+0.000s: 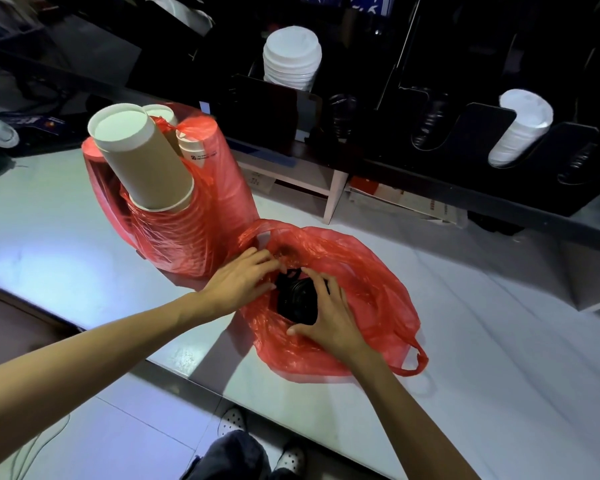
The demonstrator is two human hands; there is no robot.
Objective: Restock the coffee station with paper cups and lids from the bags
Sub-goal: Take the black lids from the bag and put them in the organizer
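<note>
My right hand (329, 317) curls round the stack of black lids (297, 301) inside the open red bag (364, 271) on the counter (465, 341); my left hand (239, 282) pinches them. Probably light, slippery, crushable: grip the sides.

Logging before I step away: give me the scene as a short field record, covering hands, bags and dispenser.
left hand: holds the near bag's rim open
right hand: grips the black lids
near red bag: open, flat on the counter
far red bag: upright, holds paper cup stacks
dispenser: white lids in the black rack
</note>
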